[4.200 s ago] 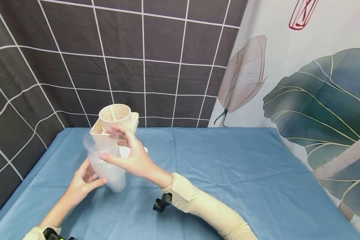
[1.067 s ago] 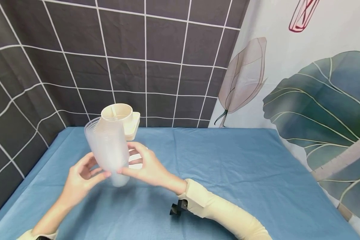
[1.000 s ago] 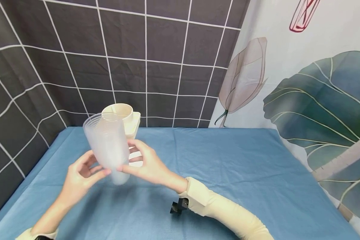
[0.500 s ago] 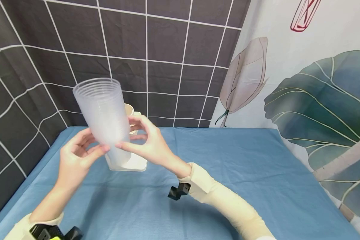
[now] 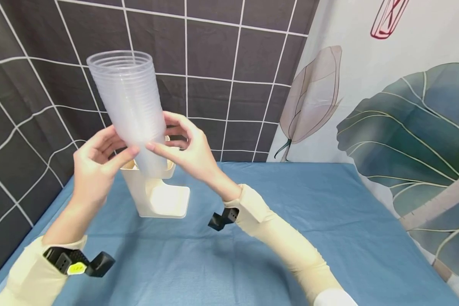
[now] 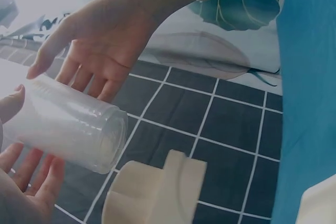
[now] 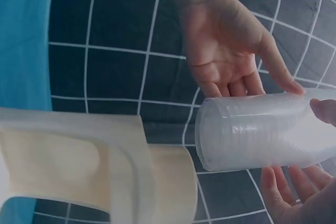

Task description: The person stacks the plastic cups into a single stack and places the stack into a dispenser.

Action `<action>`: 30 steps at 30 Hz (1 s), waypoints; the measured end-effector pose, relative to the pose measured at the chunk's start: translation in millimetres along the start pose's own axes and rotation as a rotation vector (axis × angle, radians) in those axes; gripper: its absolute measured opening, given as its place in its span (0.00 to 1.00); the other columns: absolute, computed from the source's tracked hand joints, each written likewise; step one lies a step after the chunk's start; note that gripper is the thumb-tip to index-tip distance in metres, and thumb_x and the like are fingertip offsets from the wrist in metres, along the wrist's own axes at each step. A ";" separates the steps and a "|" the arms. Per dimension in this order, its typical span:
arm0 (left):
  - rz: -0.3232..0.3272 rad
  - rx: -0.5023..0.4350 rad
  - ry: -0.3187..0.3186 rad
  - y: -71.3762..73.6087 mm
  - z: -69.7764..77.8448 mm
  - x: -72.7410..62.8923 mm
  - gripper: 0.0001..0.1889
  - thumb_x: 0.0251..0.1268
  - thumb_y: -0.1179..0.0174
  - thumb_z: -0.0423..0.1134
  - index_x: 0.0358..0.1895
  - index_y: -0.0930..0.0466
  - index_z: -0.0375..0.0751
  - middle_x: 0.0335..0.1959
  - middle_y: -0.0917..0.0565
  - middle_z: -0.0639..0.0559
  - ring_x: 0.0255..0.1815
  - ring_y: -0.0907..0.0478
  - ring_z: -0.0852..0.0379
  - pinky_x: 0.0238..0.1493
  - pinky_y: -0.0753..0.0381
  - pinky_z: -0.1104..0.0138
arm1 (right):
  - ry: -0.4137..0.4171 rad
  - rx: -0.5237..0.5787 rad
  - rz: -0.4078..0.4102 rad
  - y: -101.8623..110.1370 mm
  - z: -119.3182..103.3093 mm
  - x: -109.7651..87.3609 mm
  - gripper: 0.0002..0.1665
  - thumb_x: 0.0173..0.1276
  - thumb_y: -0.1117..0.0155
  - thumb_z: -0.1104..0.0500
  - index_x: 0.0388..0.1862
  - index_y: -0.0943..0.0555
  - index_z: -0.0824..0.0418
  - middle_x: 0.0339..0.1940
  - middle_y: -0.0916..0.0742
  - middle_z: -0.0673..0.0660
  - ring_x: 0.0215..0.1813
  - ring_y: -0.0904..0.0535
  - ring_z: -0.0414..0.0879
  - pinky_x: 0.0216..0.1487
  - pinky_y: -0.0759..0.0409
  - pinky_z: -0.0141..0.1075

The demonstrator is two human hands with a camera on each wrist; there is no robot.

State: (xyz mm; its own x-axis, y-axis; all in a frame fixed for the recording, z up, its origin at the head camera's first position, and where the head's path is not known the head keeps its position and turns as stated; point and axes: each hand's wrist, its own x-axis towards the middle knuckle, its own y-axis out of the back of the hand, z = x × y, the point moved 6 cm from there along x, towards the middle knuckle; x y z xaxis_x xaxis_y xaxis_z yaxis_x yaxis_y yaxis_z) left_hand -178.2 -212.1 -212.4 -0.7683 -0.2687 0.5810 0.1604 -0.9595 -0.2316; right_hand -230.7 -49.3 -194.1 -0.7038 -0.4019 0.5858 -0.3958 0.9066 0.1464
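In the head view, a tall stack of clear plastic cups (image 5: 128, 95) is raised above the table, rims up and leaning to the left. My left hand (image 5: 99, 163) grips its lower left side, thumb in front. From the right, my right hand (image 5: 187, 146) holds the lower part with thumb and fingers around it. Behind and below stands a cream-coloured holder (image 5: 139, 193) with a flat base, partly hidden by cups and hands. Both wrist views show the stack's bottom end (image 7: 210, 135) close to the holder's round top (image 6: 128, 190).
A blue cloth (image 5: 290, 238) covers the table. A dark curtain with white grid lines (image 5: 210, 51) hangs behind, and a white leaf-patterned curtain (image 5: 355, 127) hangs on the right. Each wrist wears a small black camera (image 5: 223, 219).
Both hands have shifted down the stack and lifted it well above the table, in front of the holder. The holder's flat base shows again below them.
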 end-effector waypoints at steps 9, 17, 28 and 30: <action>0.002 0.028 -0.052 -2.1 1.8 29.2 0.24 0.51 0.38 0.17 0.52 0.18 0.40 0.39 0.14 0.58 0.40 0.18 0.64 0.44 0.23 0.76 | 0.046 0.008 0.051 1.3 -1.0 24.9 0.36 0.56 0.31 0.68 0.65 0.30 0.64 0.56 0.21 0.63 0.48 0.20 0.36 0.53 0.19 0.31; -0.006 0.065 -0.053 -0.9 -4.2 45.4 0.23 0.52 0.38 0.18 0.51 0.18 0.42 0.40 0.15 0.58 0.41 0.20 0.62 0.42 0.20 0.78 | 0.006 0.043 0.079 0.4 9.5 38.2 0.36 0.58 0.32 0.68 0.65 0.33 0.64 0.59 0.23 0.61 0.55 0.21 0.44 0.55 0.21 0.29; -0.011 0.325 0.073 8.7 -30.8 49.3 0.25 0.55 0.34 0.27 0.58 0.24 0.36 0.39 0.18 0.66 0.41 0.21 0.70 0.46 0.23 0.83 | -0.102 -0.014 0.032 -1.2 45.1 41.6 0.37 0.61 0.34 0.66 0.68 0.36 0.63 0.62 0.24 0.63 0.60 0.23 0.50 0.57 0.23 0.27; -0.024 0.435 0.103 10.7 -35.1 48.7 0.27 0.56 0.33 0.31 0.61 0.27 0.34 0.40 0.19 0.68 0.42 0.22 0.74 0.48 0.23 0.83 | -0.130 -0.033 0.010 -0.9 51.7 40.8 0.37 0.62 0.34 0.65 0.68 0.37 0.63 0.63 0.25 0.62 0.61 0.23 0.50 0.58 0.24 0.27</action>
State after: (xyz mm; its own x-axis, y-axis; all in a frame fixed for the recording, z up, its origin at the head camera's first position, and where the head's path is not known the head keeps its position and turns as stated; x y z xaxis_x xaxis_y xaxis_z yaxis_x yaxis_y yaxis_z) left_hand -235.6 -232.5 -213.9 -0.8290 -0.2577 0.4963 0.3711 -0.9174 0.1436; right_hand -289.6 -73.2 -211.5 -0.7787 -0.4044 0.4797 -0.3705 0.9134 0.1686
